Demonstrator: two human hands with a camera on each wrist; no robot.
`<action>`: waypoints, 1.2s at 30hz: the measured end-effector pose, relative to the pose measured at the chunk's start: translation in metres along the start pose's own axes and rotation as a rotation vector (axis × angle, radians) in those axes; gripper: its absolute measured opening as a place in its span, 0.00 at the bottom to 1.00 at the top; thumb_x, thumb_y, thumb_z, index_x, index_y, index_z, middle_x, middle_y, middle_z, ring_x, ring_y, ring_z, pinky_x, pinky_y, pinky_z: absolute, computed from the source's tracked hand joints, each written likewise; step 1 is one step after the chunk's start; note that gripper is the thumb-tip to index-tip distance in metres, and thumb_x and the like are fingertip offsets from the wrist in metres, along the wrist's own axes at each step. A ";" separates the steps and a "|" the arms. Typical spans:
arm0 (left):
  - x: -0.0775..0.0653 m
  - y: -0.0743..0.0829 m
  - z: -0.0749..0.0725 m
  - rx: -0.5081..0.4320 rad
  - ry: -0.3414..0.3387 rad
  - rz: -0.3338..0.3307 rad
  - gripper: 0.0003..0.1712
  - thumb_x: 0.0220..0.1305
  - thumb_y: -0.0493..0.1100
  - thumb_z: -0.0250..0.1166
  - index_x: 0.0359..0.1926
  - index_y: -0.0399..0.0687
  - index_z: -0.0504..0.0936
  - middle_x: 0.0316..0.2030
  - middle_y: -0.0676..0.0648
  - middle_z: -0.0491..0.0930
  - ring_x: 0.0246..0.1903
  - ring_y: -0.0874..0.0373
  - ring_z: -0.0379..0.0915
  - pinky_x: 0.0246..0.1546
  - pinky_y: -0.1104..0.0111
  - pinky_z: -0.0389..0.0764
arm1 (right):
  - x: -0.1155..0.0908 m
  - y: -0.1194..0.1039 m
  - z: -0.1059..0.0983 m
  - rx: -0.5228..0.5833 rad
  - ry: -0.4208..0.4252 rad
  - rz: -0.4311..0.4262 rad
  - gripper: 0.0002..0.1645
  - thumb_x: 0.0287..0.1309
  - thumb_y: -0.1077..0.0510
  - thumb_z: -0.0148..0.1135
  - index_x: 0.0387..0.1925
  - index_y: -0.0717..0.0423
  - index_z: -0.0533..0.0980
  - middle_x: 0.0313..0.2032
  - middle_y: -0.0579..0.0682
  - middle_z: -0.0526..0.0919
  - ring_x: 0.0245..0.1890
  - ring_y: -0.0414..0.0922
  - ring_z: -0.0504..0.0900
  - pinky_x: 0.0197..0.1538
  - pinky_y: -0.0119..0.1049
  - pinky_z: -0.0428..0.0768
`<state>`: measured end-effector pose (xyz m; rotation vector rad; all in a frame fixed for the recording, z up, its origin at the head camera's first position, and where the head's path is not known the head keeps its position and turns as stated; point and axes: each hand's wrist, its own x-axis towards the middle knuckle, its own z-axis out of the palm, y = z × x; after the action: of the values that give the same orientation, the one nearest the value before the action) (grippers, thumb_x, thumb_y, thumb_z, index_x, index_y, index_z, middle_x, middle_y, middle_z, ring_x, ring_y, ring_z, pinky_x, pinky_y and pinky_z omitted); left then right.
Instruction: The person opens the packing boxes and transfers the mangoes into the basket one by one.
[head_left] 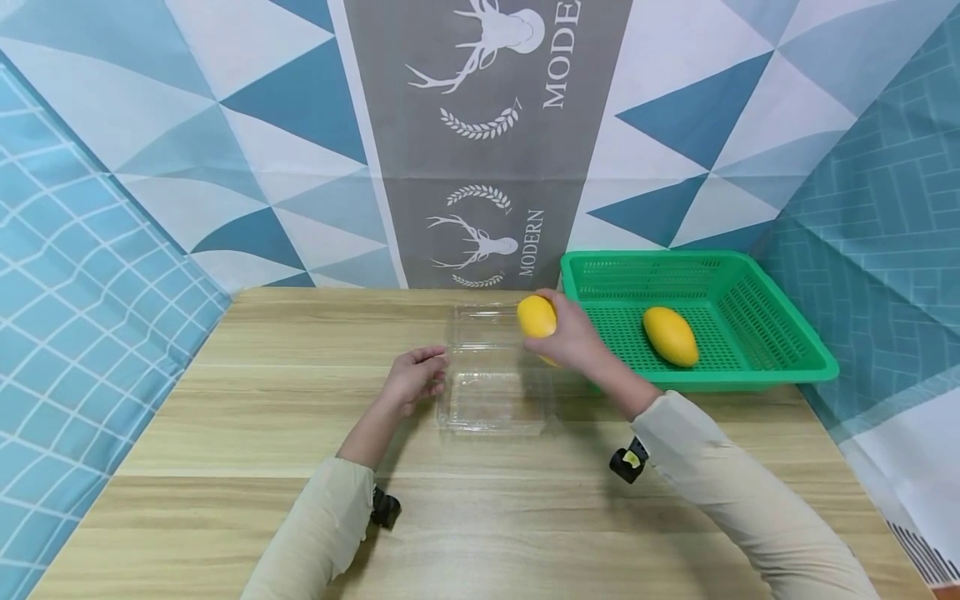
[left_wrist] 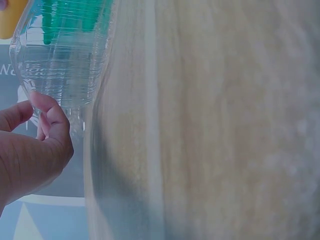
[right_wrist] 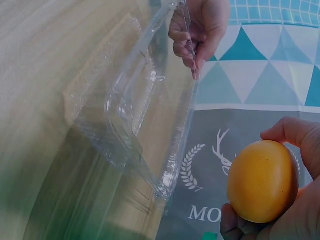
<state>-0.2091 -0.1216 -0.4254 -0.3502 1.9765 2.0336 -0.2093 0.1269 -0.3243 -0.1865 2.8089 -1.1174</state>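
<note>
My right hand grips a yellow mango above the right side of a clear plastic clamshell box. In the right wrist view the mango sits between thumb and fingers, which hide part of it. The box stands open on the table, its lid part towards the wall. At the box's left edge, my left hand pinches the rim between thumb and fingers, as the left wrist view also shows with the hand at the box's edge. Another mango lies in a green basket to the right.
The wooden table meets a patterned cloth wall at the back. Blue cloth hangs at the left, and more at the right. The basket's left wall stands close beside my right hand.
</note>
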 end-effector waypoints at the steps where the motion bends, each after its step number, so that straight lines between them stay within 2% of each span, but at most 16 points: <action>1: 0.000 0.000 0.000 -0.001 0.002 -0.002 0.22 0.64 0.37 0.58 0.59 0.39 0.70 0.38 0.50 0.71 0.31 0.61 0.69 0.27 0.77 0.77 | 0.000 0.000 -0.001 0.001 0.002 0.000 0.50 0.45 0.57 0.67 0.68 0.52 0.54 0.57 0.58 0.67 0.50 0.54 0.69 0.49 0.48 0.75; 24: -0.003 0.003 0.001 -0.010 -0.009 0.000 0.22 0.64 0.36 0.58 0.59 0.36 0.70 0.35 0.50 0.71 0.30 0.62 0.68 0.25 0.78 0.75 | 0.002 0.015 -0.024 -0.013 0.031 0.025 0.49 0.50 0.54 0.65 0.70 0.53 0.52 0.58 0.62 0.65 0.50 0.56 0.69 0.47 0.49 0.79; 36: -0.002 0.002 0.001 -0.020 0.010 -0.005 0.22 0.64 0.35 0.57 0.59 0.36 0.70 0.34 0.50 0.71 0.28 0.63 0.69 0.24 0.78 0.76 | 0.001 0.023 -0.040 -0.020 0.029 0.057 0.49 0.52 0.53 0.63 0.71 0.53 0.49 0.60 0.63 0.62 0.51 0.57 0.68 0.48 0.51 0.78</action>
<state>-0.2082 -0.1202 -0.4230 -0.3698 1.9598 2.0540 -0.2174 0.1702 -0.3115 -0.0926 2.8327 -1.0892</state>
